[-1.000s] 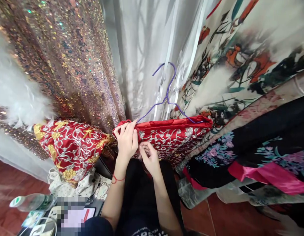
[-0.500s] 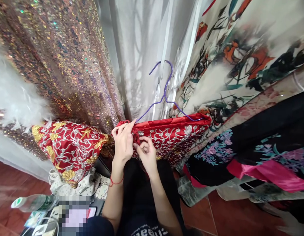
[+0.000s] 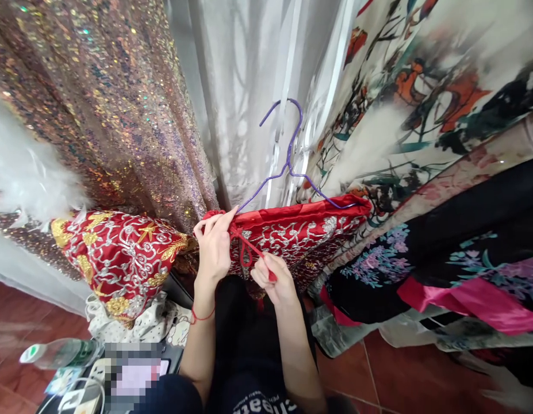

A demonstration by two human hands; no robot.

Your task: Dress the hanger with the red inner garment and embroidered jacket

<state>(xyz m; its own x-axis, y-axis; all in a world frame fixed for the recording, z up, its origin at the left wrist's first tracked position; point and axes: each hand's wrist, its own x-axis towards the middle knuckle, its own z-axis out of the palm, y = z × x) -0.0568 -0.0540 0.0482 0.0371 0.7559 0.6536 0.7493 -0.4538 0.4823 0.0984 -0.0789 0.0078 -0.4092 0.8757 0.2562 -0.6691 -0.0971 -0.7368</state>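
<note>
Above the black-clad lap (image 3: 234, 328): a red garment (image 3: 300, 237) with silver embroidery lies stretched out, its red waistband (image 3: 287, 213) uppermost.
Purple hanger (image 3: 288, 156): its arms slope down to either end of the waistband; the hook rises in front of white fabric (image 3: 249, 109).
Left hand (image 3: 213, 248): grasps the waistband's left end, fingers bent over it, the index finger reaching toward the hanger's tip; it keeps nearly the same place as half a second ago.
Right hand (image 3: 280, 282): clenched around a red cord (image 3: 255, 249); half a second ago it is close beside the left, and now it is lower and farther to the right.
Red cord: runs in a straight line from a small red bunch by the left fingertips to the right fist; a loop (image 3: 246, 257) dangles beside it.
What the shift means: the cord seems pulled taut, with the left hand as anchor; whether the bunch is tightening or loosening, I cannot tell.
Farther left: a red-and-gold embroidered piece (image 3: 119, 259) sits beside the left hand, apart from the cord, above a clear bottle (image 3: 61, 353).
</note>
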